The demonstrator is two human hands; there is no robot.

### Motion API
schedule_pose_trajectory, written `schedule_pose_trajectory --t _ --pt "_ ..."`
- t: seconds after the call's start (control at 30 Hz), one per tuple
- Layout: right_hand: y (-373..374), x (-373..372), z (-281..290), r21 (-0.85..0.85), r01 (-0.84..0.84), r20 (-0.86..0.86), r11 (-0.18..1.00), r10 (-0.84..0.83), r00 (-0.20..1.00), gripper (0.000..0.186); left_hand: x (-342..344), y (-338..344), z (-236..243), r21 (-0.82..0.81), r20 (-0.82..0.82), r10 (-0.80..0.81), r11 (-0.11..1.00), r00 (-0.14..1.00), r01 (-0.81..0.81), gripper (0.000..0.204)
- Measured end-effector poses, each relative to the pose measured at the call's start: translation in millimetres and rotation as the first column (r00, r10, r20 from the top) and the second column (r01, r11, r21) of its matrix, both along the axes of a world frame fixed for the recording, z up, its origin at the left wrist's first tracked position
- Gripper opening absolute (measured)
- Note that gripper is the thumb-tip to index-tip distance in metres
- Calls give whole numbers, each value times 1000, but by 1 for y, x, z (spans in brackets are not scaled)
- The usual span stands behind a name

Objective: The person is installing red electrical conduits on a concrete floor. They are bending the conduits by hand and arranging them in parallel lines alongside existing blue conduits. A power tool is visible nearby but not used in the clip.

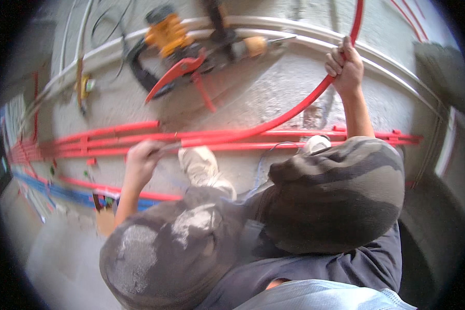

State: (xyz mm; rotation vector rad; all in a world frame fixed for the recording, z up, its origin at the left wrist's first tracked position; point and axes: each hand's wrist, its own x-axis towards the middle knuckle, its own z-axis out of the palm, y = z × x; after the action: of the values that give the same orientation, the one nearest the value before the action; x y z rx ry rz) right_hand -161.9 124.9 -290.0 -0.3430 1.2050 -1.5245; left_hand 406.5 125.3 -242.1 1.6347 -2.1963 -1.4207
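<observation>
My right hand [346, 67] is wrapped round a bent red plastic pipe [289, 114], up at the right. The pipe curves down from the top edge to an end near my left hand. Closed in a pinch, my left hand [142, 159] holds a thin grey rod-like piece [170, 147] that meets this pipe end. That piece is blurred, and I cannot tell how far it reaches inside the pipe. Below the pipe end is a pale shoe [199, 164], and my bent knees in camouflage trousers [341, 191] rise close beneath my arms.
Several straight red pipes [103, 150] run along the floor, with blue pipes [62, 191] at the left. Ahead lie a yellow-and-black power drill [168, 36] and a red-handled cutter [178, 70]. White pipes [307, 31] cross behind them. A yellow tool [88, 85] lies farther left.
</observation>
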Motion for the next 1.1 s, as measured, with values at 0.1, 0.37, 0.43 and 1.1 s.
schedule_pose_trajectory --t 0.1,0.37,0.43,1.1 --pt "23 -56 21 47 37 -119 998 -32 992 39 94 24 -22 -155 187 -31 986 982 60 10" --pt "97 -187 34 72 170 -127 983 -160 979 39 277 83 6 260 667 -220 964 712 54 20" --pt "114 -211 42 8 188 -74 982 -187 980 39 277 78 10 252 726 -202 967 658 19 24" --pt "54 66 15 -579 -122 56 806 189 980 62 -179 -15 8 -353 381 -488 709 786 611 22"
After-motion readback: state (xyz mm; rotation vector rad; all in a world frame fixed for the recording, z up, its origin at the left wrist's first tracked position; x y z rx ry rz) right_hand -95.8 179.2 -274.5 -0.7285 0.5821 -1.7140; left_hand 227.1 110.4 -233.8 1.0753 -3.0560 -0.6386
